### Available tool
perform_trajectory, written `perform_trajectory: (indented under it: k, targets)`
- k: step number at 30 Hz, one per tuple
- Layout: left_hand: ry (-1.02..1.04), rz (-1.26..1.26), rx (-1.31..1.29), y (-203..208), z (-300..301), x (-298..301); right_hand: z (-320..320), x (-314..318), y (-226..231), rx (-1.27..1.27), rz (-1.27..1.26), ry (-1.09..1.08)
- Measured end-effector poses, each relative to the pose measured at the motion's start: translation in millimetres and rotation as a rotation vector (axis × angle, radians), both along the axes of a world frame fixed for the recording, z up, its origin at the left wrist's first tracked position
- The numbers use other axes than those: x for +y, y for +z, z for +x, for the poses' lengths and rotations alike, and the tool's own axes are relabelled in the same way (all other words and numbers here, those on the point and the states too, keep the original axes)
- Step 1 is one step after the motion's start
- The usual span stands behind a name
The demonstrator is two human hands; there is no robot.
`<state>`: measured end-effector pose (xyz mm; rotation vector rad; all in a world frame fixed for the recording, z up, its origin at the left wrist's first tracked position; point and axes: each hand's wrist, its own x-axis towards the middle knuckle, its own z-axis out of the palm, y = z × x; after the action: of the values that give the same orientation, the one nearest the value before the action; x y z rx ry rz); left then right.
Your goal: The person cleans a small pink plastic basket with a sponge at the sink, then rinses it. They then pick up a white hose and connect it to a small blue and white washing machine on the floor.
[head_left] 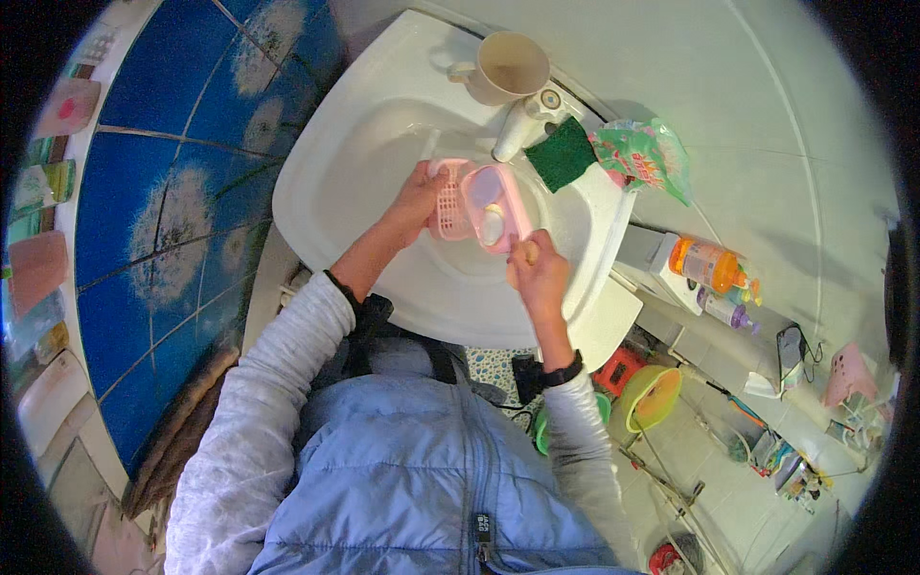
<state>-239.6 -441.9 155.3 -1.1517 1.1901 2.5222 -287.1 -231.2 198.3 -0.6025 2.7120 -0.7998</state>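
Note:
Over the white washbasin (331,182), both hands hold a pink plastic holder. My left hand (414,201) is closed on the edge of its perforated basket part (451,213). My right hand (540,274) grips the lower right corner of the solid-walled pink tray part (518,196). Inside the tray are a pale lilac round shape (486,186) and a whitish round thing (493,226), whose kinds I cannot make out. Basket and tray sit side by side; whether they are joined I cannot tell. The tap (522,125) is just beyond them.
A beige mug (513,69) stands on the basin's back rim. Right of the tap lie a dark green scouring pad (562,155) and a crumpled green packet (652,158). An orange bottle (709,264) is at the right. Below are yellow (655,398) and green basins.

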Motion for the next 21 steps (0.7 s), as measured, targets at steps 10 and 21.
perform_trajectory:
  k: [10, 21]
  targets:
    - [0.011, 0.258, 0.191, -31.9, -3.2, 29.8, 19.5, -4.5, 30.2, 0.421, 0.063, 0.149]
    - [-0.018, 0.293, 0.254, -19.6, -9.1, 33.7, 15.0, 13.5, 41.2, 0.42, 0.093, 0.158]
